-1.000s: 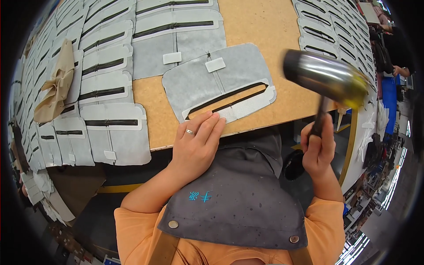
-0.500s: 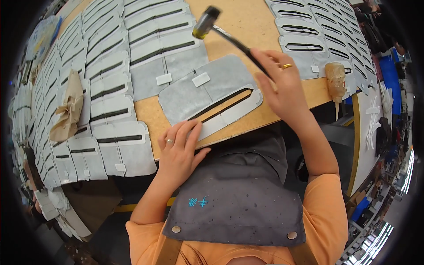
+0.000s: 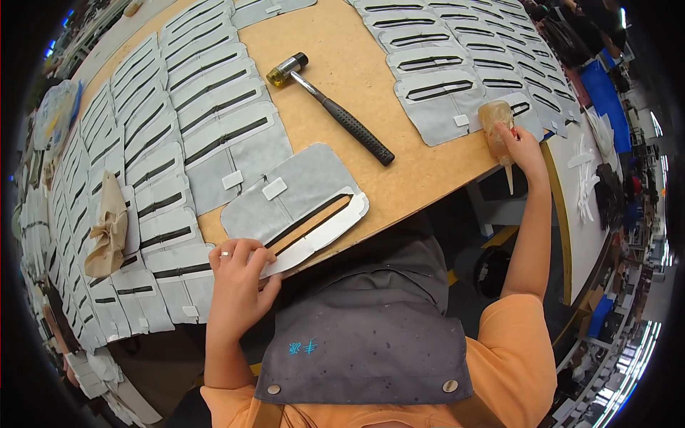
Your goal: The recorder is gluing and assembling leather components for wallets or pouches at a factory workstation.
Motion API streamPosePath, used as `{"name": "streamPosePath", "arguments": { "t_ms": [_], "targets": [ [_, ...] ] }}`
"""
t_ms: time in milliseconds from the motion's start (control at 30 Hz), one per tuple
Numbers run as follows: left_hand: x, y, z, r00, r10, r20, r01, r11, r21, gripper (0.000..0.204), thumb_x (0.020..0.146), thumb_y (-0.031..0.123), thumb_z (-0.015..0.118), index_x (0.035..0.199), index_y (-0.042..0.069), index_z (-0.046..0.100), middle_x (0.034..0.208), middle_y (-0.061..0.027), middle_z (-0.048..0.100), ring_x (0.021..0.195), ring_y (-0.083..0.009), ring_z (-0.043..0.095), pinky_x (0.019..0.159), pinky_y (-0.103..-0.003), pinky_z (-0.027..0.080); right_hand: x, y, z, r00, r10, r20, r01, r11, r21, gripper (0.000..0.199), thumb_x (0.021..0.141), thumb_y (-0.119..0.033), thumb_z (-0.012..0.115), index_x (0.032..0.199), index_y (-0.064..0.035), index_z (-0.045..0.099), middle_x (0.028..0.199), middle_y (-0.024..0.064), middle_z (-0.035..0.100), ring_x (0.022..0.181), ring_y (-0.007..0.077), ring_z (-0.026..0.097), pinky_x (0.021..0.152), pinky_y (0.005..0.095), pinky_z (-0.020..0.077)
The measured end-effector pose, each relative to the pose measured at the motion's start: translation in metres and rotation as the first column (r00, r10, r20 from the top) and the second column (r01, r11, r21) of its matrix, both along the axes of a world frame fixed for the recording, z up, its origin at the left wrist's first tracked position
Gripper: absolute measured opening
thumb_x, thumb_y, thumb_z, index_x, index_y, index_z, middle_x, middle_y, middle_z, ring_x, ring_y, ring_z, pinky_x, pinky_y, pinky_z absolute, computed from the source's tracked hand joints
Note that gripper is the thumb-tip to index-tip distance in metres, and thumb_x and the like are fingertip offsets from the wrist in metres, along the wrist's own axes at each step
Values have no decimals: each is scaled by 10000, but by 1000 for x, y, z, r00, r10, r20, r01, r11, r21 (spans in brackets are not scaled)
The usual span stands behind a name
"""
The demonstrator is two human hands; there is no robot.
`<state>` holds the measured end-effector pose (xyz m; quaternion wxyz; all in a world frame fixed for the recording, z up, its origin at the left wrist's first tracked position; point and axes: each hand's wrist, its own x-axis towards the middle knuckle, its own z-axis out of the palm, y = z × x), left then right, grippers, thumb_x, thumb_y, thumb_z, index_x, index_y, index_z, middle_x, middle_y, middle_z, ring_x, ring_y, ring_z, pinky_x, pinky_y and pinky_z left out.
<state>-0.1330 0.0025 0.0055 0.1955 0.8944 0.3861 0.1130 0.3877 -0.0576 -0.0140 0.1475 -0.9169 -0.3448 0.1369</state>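
Observation:
A grey leather-like panel [image 3: 314, 178] with a white backing strip, a long black-edged slot and a small white tag lies at the table's front edge. My left hand [image 3: 239, 278], with a ring on one finger, is closed on its near left end, fingers on top and thumb at the edge. At the right, my right hand [image 3: 524, 150] grips a squeeze bottle [image 3: 494, 118] of yellowish content, its thin nozzle pointing down past the table edge. A hammer [image 3: 346, 125] with a black grip and a yellow-ended head lies untouched beyond the panel.
Overlapping rows of similar grey panels [image 3: 214, 153] cover the left side, with more panels [image 3: 435, 93] at the far right of the wooden table [image 3: 335, 43]. Crumpled brown paper [image 3: 107, 235] rests on the left rows. A white-topped surface [image 3: 571, 207] adjoins on the right.
My right hand has let go of the hammer, which now lies on the table, and has taken hold of the bottle. The left hand stays at the panel's near end.

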Motion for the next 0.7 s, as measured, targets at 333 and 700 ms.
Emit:
{"name": "streamPosePath", "arguments": {
  "t_ms": [333,700],
  "targets": [
    [72,-1,-26,989,-10,146,-1,998,71,269,793,132,707,1021,47,592,1014,-101,553,943,-282,517,838,-382,378,27,-21,-24,513,280,-812,546,623,560,674,864,-608,598,1241,-53,533,1005,131,627,667,136,596,511,240,454],
    [96,-5,-43,964,99,247,-99,995,-14,232,815,58,660,1033,46,580,954,-105,536,901,-293,515,821,-393,373,-133,-15,-47,209,710,-672,382,573,725,715,822,-348,762,1402,-95,431,1439,214,435,1154,221,555,671,281,484]
  ]
}}
